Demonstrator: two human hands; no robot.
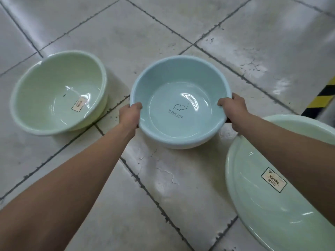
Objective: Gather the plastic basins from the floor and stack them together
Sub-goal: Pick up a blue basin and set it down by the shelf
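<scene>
A light blue basin with "HOME LIFE" printed inside is in the middle of the view, upright. My left hand grips its left rim, thumb over the edge. My right hand grips its right rim the same way. Whether the basin rests on the floor or is lifted I cannot tell. A pale green basin with a label inside stands on the floor to the left, apart from the blue one. A larger pale green basin with a "CHN SERIES" label lies at the bottom right, partly under my right forearm.
The floor is worn grey tile with dark grout lines and cracks. A strip of yellow and black hazard tape runs along the right edge, beyond the large basin.
</scene>
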